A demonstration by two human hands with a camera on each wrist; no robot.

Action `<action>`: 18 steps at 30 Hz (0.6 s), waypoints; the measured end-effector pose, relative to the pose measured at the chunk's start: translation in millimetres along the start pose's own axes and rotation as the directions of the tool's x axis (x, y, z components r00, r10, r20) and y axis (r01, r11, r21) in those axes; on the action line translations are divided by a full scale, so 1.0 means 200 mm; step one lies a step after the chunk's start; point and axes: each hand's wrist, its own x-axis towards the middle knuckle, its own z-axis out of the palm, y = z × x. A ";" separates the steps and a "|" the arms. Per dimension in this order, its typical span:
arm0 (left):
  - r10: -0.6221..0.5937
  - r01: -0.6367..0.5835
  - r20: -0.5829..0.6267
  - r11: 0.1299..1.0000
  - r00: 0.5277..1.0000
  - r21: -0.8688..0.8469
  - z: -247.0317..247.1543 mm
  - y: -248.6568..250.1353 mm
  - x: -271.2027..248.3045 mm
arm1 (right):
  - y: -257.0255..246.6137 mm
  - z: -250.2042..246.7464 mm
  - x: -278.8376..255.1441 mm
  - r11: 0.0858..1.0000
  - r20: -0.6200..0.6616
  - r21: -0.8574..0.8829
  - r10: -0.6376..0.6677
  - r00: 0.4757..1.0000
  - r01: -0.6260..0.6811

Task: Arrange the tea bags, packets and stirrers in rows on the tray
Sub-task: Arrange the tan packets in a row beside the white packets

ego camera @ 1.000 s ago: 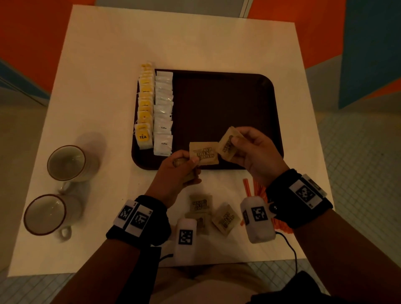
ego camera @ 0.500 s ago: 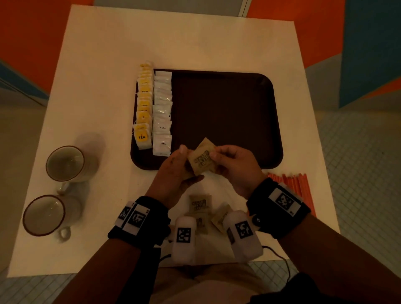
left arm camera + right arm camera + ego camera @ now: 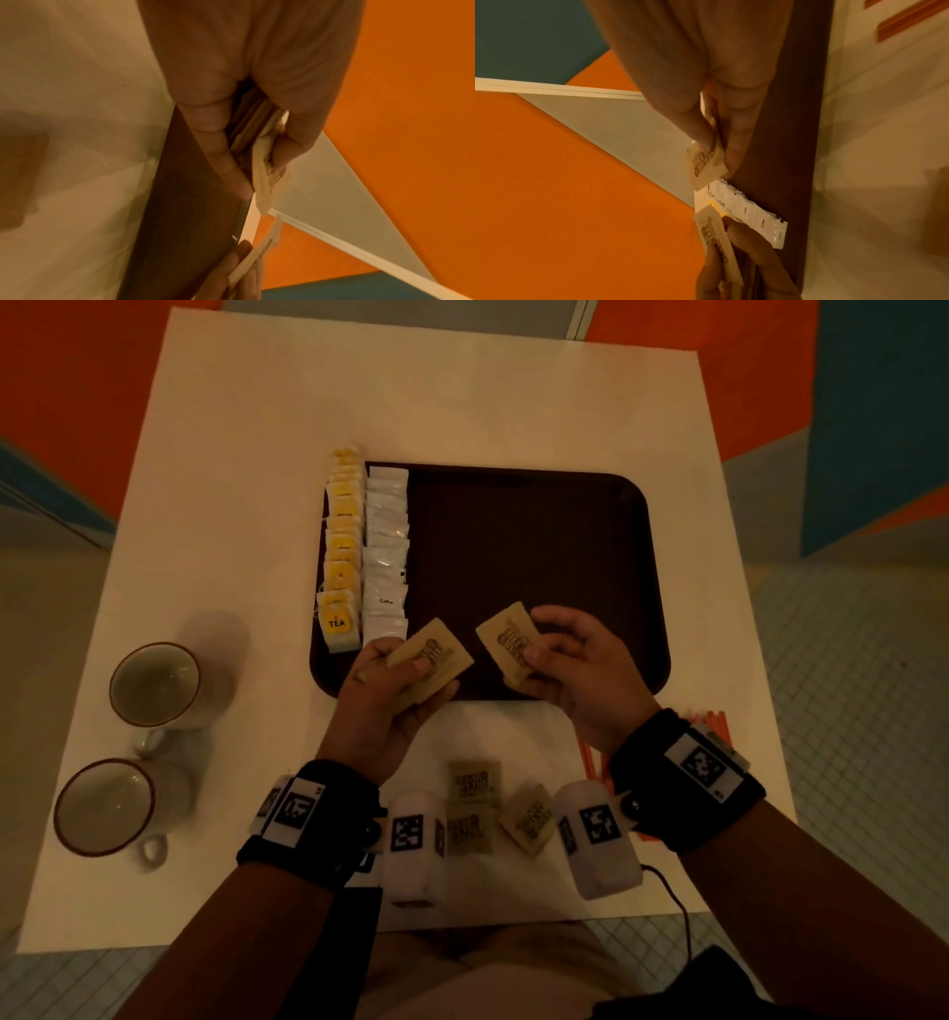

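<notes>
A dark brown tray (image 3: pixel 539 531) lies mid-table, with a row of yellow tea bags (image 3: pixel 341 552) and a row of white coffee packets (image 3: pixel 386 552) along its left side. My left hand (image 3: pixel 395 680) grips a small stack of brown sugar packets (image 3: pixel 436 660) over the tray's near edge; the left wrist view shows the stack (image 3: pixel 259 142) between thumb and fingers. My right hand (image 3: pixel 560 660) pinches one brown packet (image 3: pixel 508 639), seen too in the right wrist view (image 3: pixel 703 164). Three brown packets (image 3: pixel 475 780) lie on the table near my wrists. Orange stirrers (image 3: pixel 711 721) lie at the right, partly hidden by my right wrist.
Two empty mugs (image 3: pixel 154 683) (image 3: pixel 102 806) stand at the table's left side. The white table (image 3: pixel 462 392) ends just behind my wrists and is bordered by orange and teal walls. The tray's middle and right part is bare.
My hands met half a second ago over the tray's near edge and have now drawn apart. The right hand has come away with a single brown packet, while the left keeps the stack.
</notes>
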 end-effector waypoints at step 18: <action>-0.071 0.053 0.078 0.976 0.994 0.213 0.01 -0.05 0.00 | 0.04 0.02 0.01 1.000 0.055 0.007 0.005 0.998 -0.006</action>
